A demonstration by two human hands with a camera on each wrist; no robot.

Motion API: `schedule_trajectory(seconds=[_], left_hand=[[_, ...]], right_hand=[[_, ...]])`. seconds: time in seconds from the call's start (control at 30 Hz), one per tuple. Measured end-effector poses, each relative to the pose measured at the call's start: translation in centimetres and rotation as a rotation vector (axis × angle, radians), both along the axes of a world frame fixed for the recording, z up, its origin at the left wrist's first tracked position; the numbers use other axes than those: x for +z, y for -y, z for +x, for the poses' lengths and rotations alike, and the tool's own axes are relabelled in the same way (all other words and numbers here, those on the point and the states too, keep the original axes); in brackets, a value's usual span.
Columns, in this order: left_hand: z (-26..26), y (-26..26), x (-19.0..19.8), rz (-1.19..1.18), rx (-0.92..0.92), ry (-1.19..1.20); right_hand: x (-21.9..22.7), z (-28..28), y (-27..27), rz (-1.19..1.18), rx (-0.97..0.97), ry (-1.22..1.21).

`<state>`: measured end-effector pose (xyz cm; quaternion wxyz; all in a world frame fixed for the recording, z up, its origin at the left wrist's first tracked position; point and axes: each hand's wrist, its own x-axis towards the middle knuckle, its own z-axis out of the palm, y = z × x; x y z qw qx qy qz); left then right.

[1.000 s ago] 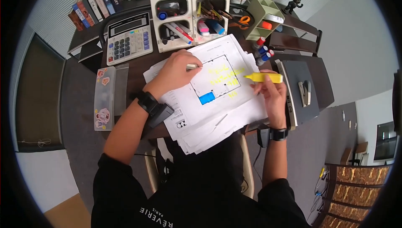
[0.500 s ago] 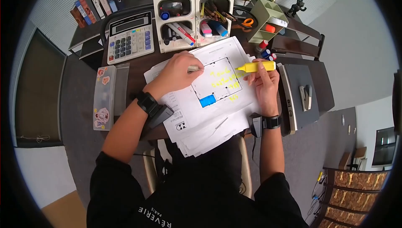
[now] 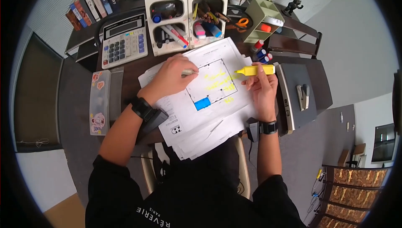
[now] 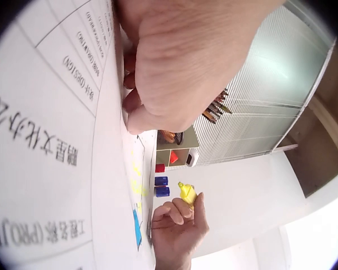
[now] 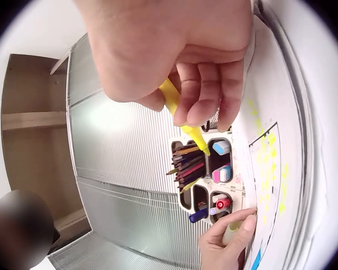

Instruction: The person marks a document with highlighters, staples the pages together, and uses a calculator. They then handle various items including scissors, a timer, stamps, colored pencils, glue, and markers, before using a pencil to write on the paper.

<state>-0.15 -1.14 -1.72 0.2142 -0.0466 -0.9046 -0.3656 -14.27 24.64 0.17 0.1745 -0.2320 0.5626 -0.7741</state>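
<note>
In the head view my right hand (image 3: 264, 96) pinches a yellow highlighter (image 3: 256, 70), its uncapped tip pointing left above the sheet's right edge. A printed floor plan (image 3: 197, 121) tops a loose stack of papers. Yellow handwriting (image 3: 215, 86) fills part of the plan, and a blue rectangle (image 3: 202, 103) marks its lower left corner. My left hand (image 3: 171, 75) rests on the upper left of the sheet, fingertips at the paper. Its curled fingers hold a small pale piece (image 5: 233, 226), mostly hidden by them.
Behind the papers stands a white organizer (image 3: 187, 18) with pens and pencils. A calculator (image 3: 124, 41) and a clear sticker-covered case (image 3: 99, 102) lie on the left. At right are red- and blue-capped bottles (image 3: 260, 54), a stapler (image 3: 302, 97) on a dark folder, and a green holder (image 3: 255, 14).
My right hand has lifted the highlighter up and left, away from the yellow writing, then stayed nearly still. The left hand keeps its place on the sheet. The head view has shifted slightly.
</note>
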Motion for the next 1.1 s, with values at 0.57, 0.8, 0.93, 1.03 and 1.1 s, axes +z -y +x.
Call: schedule_trajectory(seconds=[0.57, 0.8, 0.93, 1.03, 1.1], left_hand=[[0.3, -0.8, 1.5, 0.097, -0.015, -0.089], [0.3, -0.8, 1.6, 0.175, -0.005, -0.038], [0.1, -0.7, 1.0, 0.069, -0.041, -0.11], [0.3, -0.9, 1.6, 0.123, -0.041, -0.051], [0.4, -0.9, 1.6, 0.13, -0.038, -0.045]], right_hand=[[-1.6, 6.8, -2.2, 0.13, -0.104, -0.204], [-1.0, 6.3, -2.8, 0.19, -0.121, -0.25], [-1.5, 6.5, -3.1, 0.213, -0.097, -0.245], [-1.7, 6.6, -3.1, 0.193, -0.077, -0.236], [-1.6, 7.2, -2.9, 0.188, -0.059, -0.227]])
